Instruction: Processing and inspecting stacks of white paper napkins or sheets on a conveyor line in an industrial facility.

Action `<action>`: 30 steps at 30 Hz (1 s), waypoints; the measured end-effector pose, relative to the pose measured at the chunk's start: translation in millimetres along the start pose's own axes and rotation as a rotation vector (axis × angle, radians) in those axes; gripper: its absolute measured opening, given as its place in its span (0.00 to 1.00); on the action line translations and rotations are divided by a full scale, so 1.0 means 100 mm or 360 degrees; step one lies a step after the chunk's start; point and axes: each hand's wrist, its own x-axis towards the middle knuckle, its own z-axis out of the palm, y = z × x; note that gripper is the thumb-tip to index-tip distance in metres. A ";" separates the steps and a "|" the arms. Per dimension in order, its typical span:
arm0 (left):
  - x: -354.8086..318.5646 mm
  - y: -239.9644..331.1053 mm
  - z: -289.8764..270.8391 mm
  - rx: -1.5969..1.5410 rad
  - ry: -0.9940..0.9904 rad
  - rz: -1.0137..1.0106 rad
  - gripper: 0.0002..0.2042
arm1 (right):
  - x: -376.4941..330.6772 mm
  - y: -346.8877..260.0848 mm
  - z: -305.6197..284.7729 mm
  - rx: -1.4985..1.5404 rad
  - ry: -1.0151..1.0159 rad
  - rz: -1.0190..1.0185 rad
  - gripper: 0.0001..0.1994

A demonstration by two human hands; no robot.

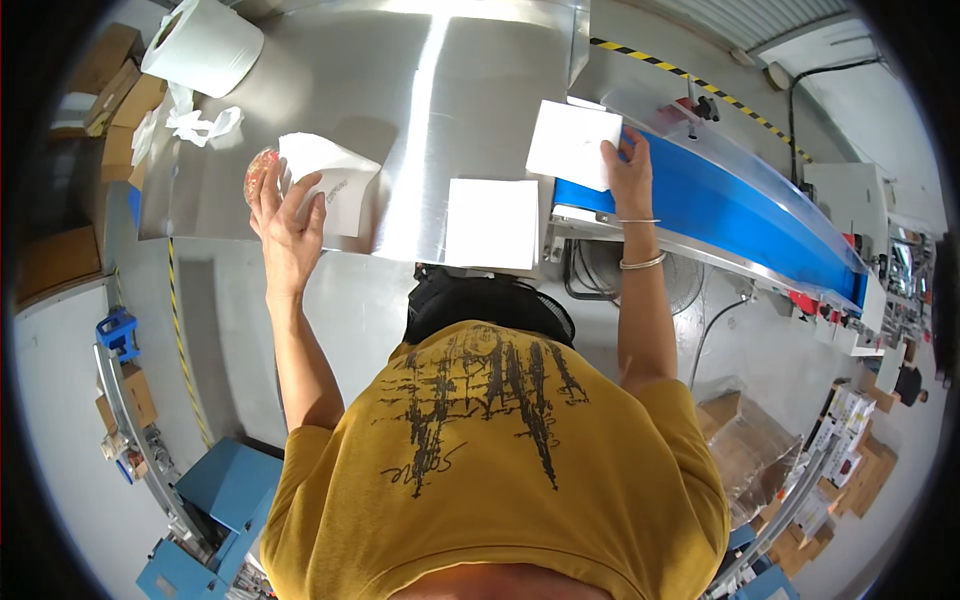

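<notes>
My left hand [288, 222] is closed over the left end of a white box-like packet [345, 195] with small grey print, lying on the steel table. A rounded red-and-gold patterned thing [259, 175] shows at its far left, partly behind my fingers; its kind is unclear. With thumb on top and fingers at the edge, my right hand [629, 175] grips a flat white square piece [570, 140] above the near end of the blue conveyor belt [720, 205]. Another flat white square piece, or a stack of them [492, 222], lies at the table's front edge between my hands.
A big white roll [205, 50] and a crumpled white plastic scrap [205, 124] sit at the far left of the steel table [330, 60]. Cardboard boxes [60, 265] stand further left. The conveyor's metal side rail [700, 255] runs to the right, above a floor fan [640, 275].
</notes>
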 end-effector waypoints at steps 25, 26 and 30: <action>0.06 -0.06 0.02 -0.0160 0.0085 0.0245 0.12 | -0.55 -0.92 0.63 -0.1392 -0.1338 -0.0446 0.25; 0.01 -0.06 -0.01 -0.0062 0.0099 0.0234 0.12 | -0.52 -0.97 0.69 -0.1425 -0.1445 -0.0514 0.23; 0.05 -0.06 0.03 -0.0037 0.0100 0.0231 0.11 | -0.42 -0.92 0.65 -0.1367 -0.1585 -0.0637 0.21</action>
